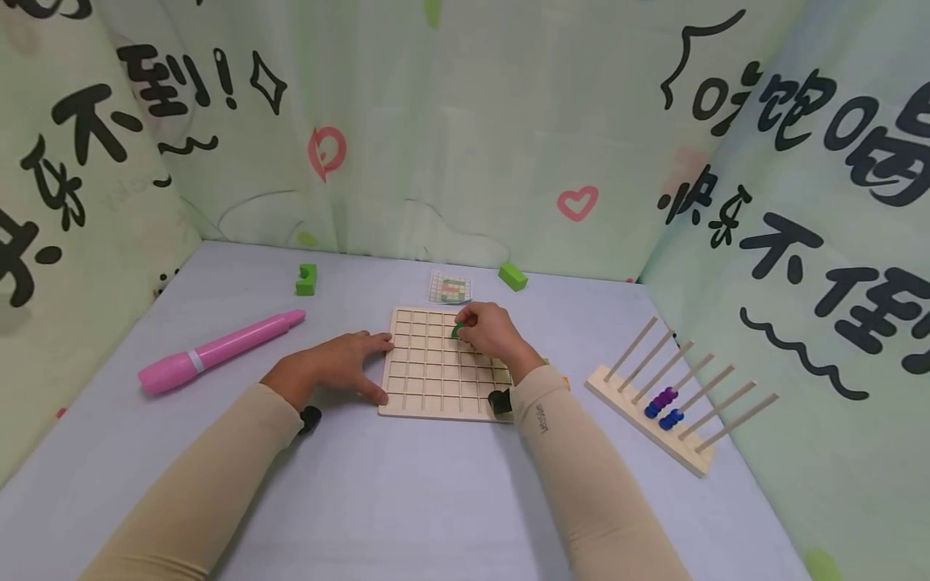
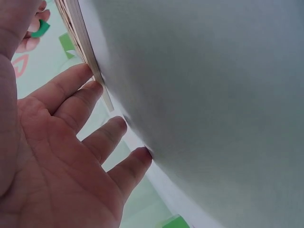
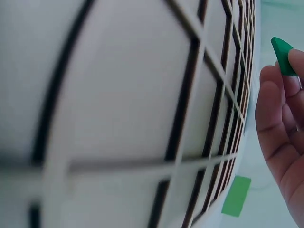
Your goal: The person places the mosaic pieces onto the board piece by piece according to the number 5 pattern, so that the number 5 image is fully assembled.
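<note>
- Green piece (image 1: 458, 329) is pinched by the curled fingers of the right hand (image 1: 488, 329) over the wooden grid board (image 1: 436, 379).
- The board's left edge is touched by the left hand (image 1: 341, 367), fingers (image 2: 71, 83) straight.

My table (image 1: 407, 500) has a pale lavender top, closed in by printed curtains. Lying directly on it: a wooden grid board (image 1: 436, 379) at the centre, a pink marker (image 1: 218, 352) well to its left, a notched green block (image 1: 306, 279) at far left, a green wedge (image 1: 513, 277) at far right, a pattern card (image 1: 450, 287) just behind the board, and a bead rack (image 1: 672, 407) to the right.
</note>
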The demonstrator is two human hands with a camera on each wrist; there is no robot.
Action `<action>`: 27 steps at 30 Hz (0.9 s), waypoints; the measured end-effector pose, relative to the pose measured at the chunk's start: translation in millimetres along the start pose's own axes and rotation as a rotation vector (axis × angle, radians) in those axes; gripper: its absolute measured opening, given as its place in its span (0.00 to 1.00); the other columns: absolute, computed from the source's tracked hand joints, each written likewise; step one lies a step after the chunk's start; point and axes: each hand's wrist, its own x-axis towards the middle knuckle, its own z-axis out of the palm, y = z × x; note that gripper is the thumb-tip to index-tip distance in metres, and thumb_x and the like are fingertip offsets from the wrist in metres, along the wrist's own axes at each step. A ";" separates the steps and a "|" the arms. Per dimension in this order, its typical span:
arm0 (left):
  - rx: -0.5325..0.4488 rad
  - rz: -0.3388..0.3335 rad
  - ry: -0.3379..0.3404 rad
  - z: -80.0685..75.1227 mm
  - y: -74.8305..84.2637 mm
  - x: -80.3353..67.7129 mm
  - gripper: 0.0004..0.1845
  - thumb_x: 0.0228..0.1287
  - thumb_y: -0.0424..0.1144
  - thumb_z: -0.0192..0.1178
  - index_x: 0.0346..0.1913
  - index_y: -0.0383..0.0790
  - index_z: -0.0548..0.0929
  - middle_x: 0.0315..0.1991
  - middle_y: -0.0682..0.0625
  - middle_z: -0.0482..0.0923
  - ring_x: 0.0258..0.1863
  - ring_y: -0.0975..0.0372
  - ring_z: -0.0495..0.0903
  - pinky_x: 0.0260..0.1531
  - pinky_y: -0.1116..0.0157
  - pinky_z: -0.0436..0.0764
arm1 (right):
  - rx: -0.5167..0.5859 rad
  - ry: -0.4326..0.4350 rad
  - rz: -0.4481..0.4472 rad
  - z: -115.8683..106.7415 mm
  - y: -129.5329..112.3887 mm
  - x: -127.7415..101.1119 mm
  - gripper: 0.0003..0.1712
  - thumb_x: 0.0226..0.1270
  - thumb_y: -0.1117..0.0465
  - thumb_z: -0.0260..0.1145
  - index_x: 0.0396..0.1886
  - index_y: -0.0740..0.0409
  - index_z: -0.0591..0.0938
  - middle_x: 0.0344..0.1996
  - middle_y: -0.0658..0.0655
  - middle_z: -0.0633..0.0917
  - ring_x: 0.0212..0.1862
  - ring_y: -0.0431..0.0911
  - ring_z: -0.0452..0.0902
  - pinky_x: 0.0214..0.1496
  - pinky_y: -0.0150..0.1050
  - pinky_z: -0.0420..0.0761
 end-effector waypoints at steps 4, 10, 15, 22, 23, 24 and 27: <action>0.005 0.010 -0.004 0.4 -0.1 0.5 0.57 0.48 0.62 0.80 0.80 0.50 0.65 0.84 0.51 0.53 0.83 0.44 0.49 0.79 0.41 0.56 | 0.032 0.002 0.030 5.5 -3.0 8.0 0.07 0.72 0.64 0.66 0.47 0.59 0.85 0.41 0.56 0.86 0.40 0.45 0.79 0.41 0.36 0.79; 0.023 0.012 -0.014 0.2 2.7 1.7 0.57 0.49 0.61 0.80 0.81 0.49 0.64 0.84 0.51 0.54 0.83 0.44 0.50 0.79 0.42 0.56 | 0.037 -0.020 0.068 12.0 -7.1 19.0 0.07 0.75 0.63 0.65 0.47 0.58 0.86 0.41 0.56 0.86 0.40 0.47 0.78 0.39 0.37 0.78; 0.023 0.018 -0.011 0.9 2.9 2.1 0.56 0.50 0.61 0.79 0.81 0.49 0.64 0.84 0.51 0.54 0.83 0.45 0.51 0.79 0.43 0.57 | 0.044 -0.032 0.085 16.7 -11.7 24.2 0.07 0.76 0.63 0.64 0.47 0.59 0.86 0.40 0.57 0.86 0.38 0.47 0.79 0.38 0.36 0.78; 0.023 0.019 -0.015 -0.6 2.0 -1.1 0.56 0.51 0.61 0.79 0.81 0.48 0.64 0.84 0.51 0.55 0.83 0.45 0.51 0.80 0.44 0.57 | -0.007 -0.046 0.076 21.9 -18.0 29.8 0.08 0.75 0.63 0.65 0.46 0.59 0.88 0.41 0.57 0.87 0.40 0.47 0.78 0.41 0.36 0.78; 0.021 0.021 -0.013 -1.2 1.9 -1.8 0.56 0.51 0.60 0.79 0.80 0.48 0.64 0.84 0.50 0.55 0.83 0.44 0.52 0.80 0.44 0.57 | -0.028 -0.045 0.066 22.4 -18.9 30.9 0.08 0.75 0.63 0.65 0.46 0.59 0.88 0.41 0.57 0.87 0.40 0.47 0.78 0.41 0.37 0.79; 0.020 0.019 -0.013 -1.7 1.5 -2.2 0.56 0.51 0.60 0.79 0.80 0.48 0.64 0.83 0.50 0.55 0.83 0.44 0.52 0.80 0.44 0.57 | -0.046 -0.045 0.057 22.9 -19.7 32.1 0.08 0.75 0.63 0.65 0.46 0.59 0.89 0.42 0.57 0.87 0.41 0.47 0.78 0.42 0.37 0.79; 0.017 0.024 -0.007 -2.9 0.2 -2.3 0.56 0.50 0.60 0.80 0.80 0.47 0.65 0.83 0.49 0.56 0.82 0.44 0.53 0.79 0.44 0.57 | -0.104 -0.044 0.031 24.8 -21.2 35.5 0.09 0.74 0.63 0.65 0.45 0.59 0.90 0.43 0.57 0.89 0.43 0.48 0.79 0.46 0.39 0.81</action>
